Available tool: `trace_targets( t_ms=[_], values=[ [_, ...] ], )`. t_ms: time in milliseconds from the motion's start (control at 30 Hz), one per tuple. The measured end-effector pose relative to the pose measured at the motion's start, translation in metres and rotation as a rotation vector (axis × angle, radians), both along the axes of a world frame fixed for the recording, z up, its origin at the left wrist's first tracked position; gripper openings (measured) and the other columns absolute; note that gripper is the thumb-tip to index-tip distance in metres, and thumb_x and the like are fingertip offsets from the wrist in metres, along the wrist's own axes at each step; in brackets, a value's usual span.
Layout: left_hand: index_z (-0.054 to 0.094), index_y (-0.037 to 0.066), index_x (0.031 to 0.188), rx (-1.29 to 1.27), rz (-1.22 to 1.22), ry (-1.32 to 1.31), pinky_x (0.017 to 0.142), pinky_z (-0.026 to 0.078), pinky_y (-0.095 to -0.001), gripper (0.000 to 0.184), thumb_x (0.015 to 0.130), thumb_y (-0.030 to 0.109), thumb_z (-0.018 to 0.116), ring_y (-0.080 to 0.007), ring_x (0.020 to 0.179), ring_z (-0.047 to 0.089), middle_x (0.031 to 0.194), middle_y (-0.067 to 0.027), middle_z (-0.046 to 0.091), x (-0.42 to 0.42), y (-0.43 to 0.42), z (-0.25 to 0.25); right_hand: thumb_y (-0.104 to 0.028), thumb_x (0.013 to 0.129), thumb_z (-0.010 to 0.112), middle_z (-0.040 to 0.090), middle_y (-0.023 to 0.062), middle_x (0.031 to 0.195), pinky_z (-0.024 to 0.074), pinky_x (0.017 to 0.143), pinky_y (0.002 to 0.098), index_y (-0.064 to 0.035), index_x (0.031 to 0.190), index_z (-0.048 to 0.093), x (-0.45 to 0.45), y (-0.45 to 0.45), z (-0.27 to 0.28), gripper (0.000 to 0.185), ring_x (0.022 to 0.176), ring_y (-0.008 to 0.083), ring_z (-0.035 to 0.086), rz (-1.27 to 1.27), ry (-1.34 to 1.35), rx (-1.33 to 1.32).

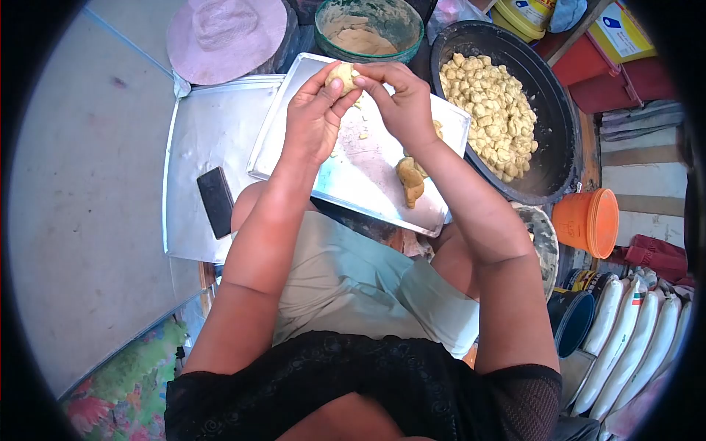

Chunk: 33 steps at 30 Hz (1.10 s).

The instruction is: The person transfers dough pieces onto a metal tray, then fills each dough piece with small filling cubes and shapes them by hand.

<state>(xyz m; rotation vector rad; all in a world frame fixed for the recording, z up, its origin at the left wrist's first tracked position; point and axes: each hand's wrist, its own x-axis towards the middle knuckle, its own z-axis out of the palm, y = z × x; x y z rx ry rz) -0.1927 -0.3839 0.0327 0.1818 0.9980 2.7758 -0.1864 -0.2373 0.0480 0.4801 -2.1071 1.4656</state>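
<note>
Over the far end of a shallow metal tray [360,187], my left hand [316,110] is closed around a pale yellow piece of dough [343,76]. The fingertips of my right hand [397,92] pinch the right edge of the same piece, where a small whitish bit shows; I cannot tell what that bit is. Below my right forearm, a browner lump of dough [410,182] lies on the tray, partly covered by the arm. Small yellow crumbs [363,136] are scattered on the tray beneath my hands.
At the right stands a large black basin [555,140] with many yellow dough pieces [489,110]. A green-rimmed bowl [368,51] holds brown powder or paste. A phone [215,202] lies on a metal sheet [193,147] at left. A pink hat [224,37] and orange bucket [588,223] are nearby.
</note>
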Motion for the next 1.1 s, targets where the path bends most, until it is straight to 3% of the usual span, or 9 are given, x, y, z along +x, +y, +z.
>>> trace_targets(
  t_ms=[233, 400, 500, 600, 633, 900, 933, 1000, 1100],
  values=[
    [0.05, -0.004, 0.123, -0.016, 0.114, 0.062, 0.09, 0.053, -0.0344, 0.037, 0.089, 0.005, 0.059, -0.0207, 0.097, 0.061, 0.111, -0.0157, 0.058, 0.002, -0.001, 0.001, -0.023, 0.083, 0.066, 0.049, 0.0112, 0.132, 0.0345, 0.098, 0.0405, -0.0094, 0.102, 0.069, 0.002, -0.011, -0.002, 0.024, 0.118, 0.0301, 0.043, 0.002, 0.073, 0.291],
    [0.048, 0.0, 0.128, -0.176, -0.2, 0.122, 0.09, 0.049, -0.0325, 0.043, 0.088, 0.01, 0.062, -0.0207, 0.103, 0.059, 0.123, -0.0171, 0.053, -0.005, -0.019, 0.002, -0.028, 0.083, 0.067, 0.037, 0.0142, 0.144, 0.027, 0.105, 0.0453, -0.0089, 0.102, 0.069, -0.008, 0.001, -0.008, 0.027, 0.129, 0.033, 0.033, 0.279, -0.042, 0.297],
    [0.048, 0.002, 0.128, -0.21, -0.253, 0.156, 0.088, 0.048, -0.0324, 0.045, 0.086, 0.011, 0.063, -0.0207, 0.104, 0.058, 0.125, -0.0155, 0.052, 0.004, -0.009, 0.014, -0.023, 0.082, 0.068, 0.042, 0.0145, 0.139, 0.0334, 0.102, 0.0426, -0.0066, 0.097, 0.067, -0.003, 0.013, -0.003, 0.022, 0.124, 0.0312, 0.041, 0.218, 0.084, 0.362],
    [0.049, 0.002, 0.122, -0.303, -0.112, 0.253, 0.083, 0.048, -0.0293, 0.039, 0.085, 0.008, 0.062, -0.0179, 0.095, 0.059, 0.111, -0.0097, 0.056, -0.001, 0.001, 0.009, -0.017, 0.081, 0.069, 0.051, 0.0132, 0.126, 0.0427, 0.092, 0.0375, -0.0032, 0.093, 0.06, 0.002, 0.014, 0.002, 0.02, 0.112, 0.0269, 0.052, 0.311, -0.17, 0.023],
    [0.05, 0.002, 0.119, -0.355, -0.05, 0.298, 0.081, 0.048, -0.0278, 0.037, 0.085, 0.007, 0.062, -0.0167, 0.09, 0.059, 0.105, -0.0074, 0.058, -0.004, 0.002, 0.005, -0.013, 0.079, 0.07, 0.057, 0.0106, 0.108, 0.0486, 0.08, 0.0329, -0.0018, 0.091, 0.054, 0.002, 0.016, 0.003, 0.023, 0.095, 0.0241, 0.06, 0.195, -0.145, 0.13],
    [0.05, 0.003, 0.12, -0.541, -0.2, 0.27, 0.07, 0.05, -0.027, 0.034, 0.088, 0.011, 0.06, -0.0135, 0.079, 0.06, 0.096, -0.0086, 0.061, -0.001, -0.005, 0.005, -0.009, 0.086, 0.061, 0.065, 0.0073, 0.081, 0.0509, 0.064, 0.032, -0.0064, 0.108, 0.062, 0.009, 0.034, 0.018, 0.022, 0.068, 0.0181, 0.063, 0.258, -0.311, 0.092],
    [0.05, 0.003, 0.121, -0.591, -0.19, 0.272, 0.069, 0.05, -0.0266, 0.036, 0.088, 0.012, 0.06, -0.0134, 0.078, 0.06, 0.096, -0.0088, 0.062, 0.0, -0.004, 0.009, -0.014, 0.088, 0.061, 0.065, 0.009, 0.082, 0.0503, 0.06, 0.0324, -0.0068, 0.107, 0.061, 0.012, 0.037, 0.025, 0.021, 0.064, 0.0205, 0.063, 0.144, -0.43, 0.002],
    [0.055, 0.002, 0.118, -0.693, -0.142, 0.328, 0.071, 0.05, -0.0265, 0.032, 0.089, 0.016, 0.059, -0.0127, 0.08, 0.059, 0.095, -0.008, 0.063, 0.0, -0.004, 0.008, -0.025, 0.091, 0.058, 0.064, 0.0152, 0.081, 0.0492, 0.063, 0.0359, -0.0053, 0.1, 0.061, -0.003, 0.063, 0.024, 0.022, 0.067, 0.0247, 0.062, -0.228, -0.089, 0.228],
    [0.059, 0.001, 0.112, -0.873, -0.073, 0.328, 0.074, 0.048, -0.0263, 0.029, 0.09, 0.019, 0.058, -0.0128, 0.084, 0.059, 0.099, -0.0077, 0.063, -0.004, -0.009, 0.005, -0.043, 0.091, 0.054, 0.064, 0.0154, 0.08, 0.0481, 0.064, 0.0392, -0.0082, 0.089, 0.063, -0.013, 0.13, 0.029, 0.036, 0.071, 0.0338, 0.062, -0.604, -0.004, 0.292]
  ],
)
